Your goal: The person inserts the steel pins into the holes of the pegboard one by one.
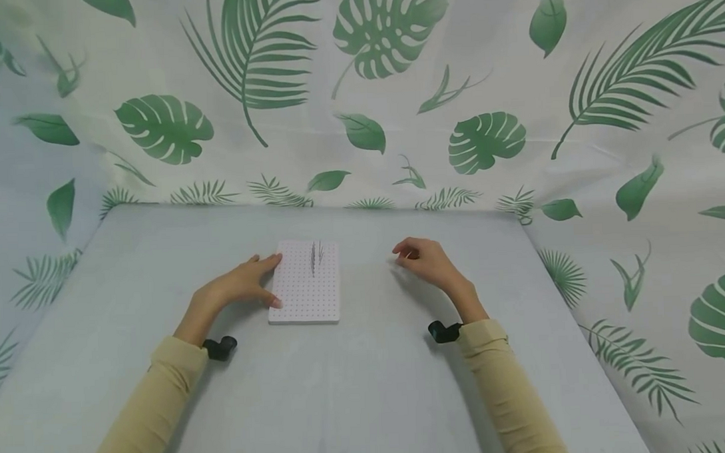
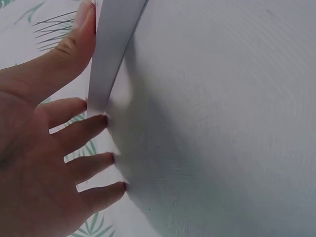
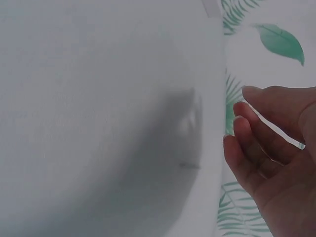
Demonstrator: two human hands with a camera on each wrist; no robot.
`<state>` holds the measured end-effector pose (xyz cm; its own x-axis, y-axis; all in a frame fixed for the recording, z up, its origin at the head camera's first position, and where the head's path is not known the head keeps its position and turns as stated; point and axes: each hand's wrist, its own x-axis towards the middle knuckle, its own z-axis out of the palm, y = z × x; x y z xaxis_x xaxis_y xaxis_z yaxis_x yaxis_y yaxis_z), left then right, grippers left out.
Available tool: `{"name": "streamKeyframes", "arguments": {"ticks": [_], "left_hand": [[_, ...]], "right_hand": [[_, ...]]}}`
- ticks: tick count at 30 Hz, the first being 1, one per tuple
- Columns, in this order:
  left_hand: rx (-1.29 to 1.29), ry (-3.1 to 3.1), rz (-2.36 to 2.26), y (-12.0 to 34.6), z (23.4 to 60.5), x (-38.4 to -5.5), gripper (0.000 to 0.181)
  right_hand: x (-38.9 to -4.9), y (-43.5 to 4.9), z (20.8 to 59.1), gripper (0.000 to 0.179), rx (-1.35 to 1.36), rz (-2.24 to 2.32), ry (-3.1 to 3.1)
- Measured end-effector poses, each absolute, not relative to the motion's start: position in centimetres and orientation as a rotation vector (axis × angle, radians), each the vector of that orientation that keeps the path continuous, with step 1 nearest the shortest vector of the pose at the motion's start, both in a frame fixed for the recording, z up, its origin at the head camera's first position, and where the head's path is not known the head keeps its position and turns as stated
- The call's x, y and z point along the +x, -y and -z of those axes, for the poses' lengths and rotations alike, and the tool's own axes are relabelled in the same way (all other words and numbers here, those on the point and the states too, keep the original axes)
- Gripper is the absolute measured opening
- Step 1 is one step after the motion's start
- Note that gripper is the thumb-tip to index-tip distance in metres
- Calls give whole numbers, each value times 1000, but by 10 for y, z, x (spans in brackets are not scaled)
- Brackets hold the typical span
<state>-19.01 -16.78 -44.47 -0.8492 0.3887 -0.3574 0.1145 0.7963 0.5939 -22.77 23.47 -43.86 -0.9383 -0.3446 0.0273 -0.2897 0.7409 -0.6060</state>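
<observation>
A white pegboard (image 1: 307,295), dotted with rows of small holes, lies flat on the table. Several thin dark pins (image 1: 313,258) stand up from its far half. My left hand (image 1: 241,282) rests at the board's left side, thumb and index finger spread along that edge. In the left wrist view the thumb overlaps the board's side wall (image 2: 111,49), and the other fingers reach down toward the tabletop. My right hand (image 1: 426,261) hovers over the table to the right of the board, fingers loosely bent. Nothing shows between its thumb and fingertips in the right wrist view.
The pale table (image 1: 374,386) meets a leaf-printed cloth (image 1: 395,139) along its back and sides. Within the right hand's shadow lies a short dark streak (image 3: 190,166). Dark wrist cameras (image 1: 221,348) jut inward from both sleeves.
</observation>
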Motion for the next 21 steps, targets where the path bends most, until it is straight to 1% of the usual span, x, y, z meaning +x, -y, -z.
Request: {"name": "streamKeyframes", "arguments": {"ticks": [5,11,15,21], "left_hand": [[364,-2501,-802,168,444,-189,105],[362,-2511,-796,168,443,-190,107],[347,-2509,-792,168,445,-190,106],[343,-2498,-804,169,444,-189,107]], "right_hand": [[-227,-249,437,21,-474,957,-2845],[-230,-266,443,24,-430,918,-2860],[-232,-276,446,30,-376,897,-2837],[-231,-282,448,44,-305,857,-2747]]}}
